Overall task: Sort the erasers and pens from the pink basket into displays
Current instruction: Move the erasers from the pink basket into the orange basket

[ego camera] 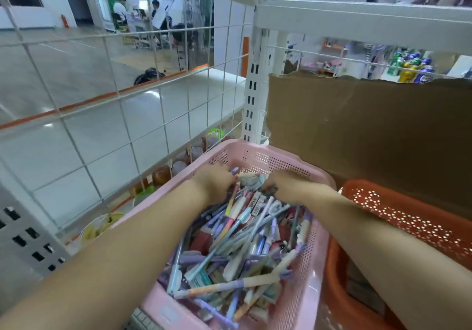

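Barely begun: pink basket (pixel 258 151), centre frame, heaped with pens (pixel 229 285); nothing visibly sorted.
Left hand (pixel 214 181) and right hand (pixel 287 185) dig in at its far end; grips blurred, cannot tell.

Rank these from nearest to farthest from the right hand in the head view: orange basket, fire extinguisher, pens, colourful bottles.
1. pens, right under the right hand, in the pink basket.
2. orange basket, just to the right.
3. colourful bottles, on the shelf beyond the cardboard.
4. fire extinguisher, far left, across the room.
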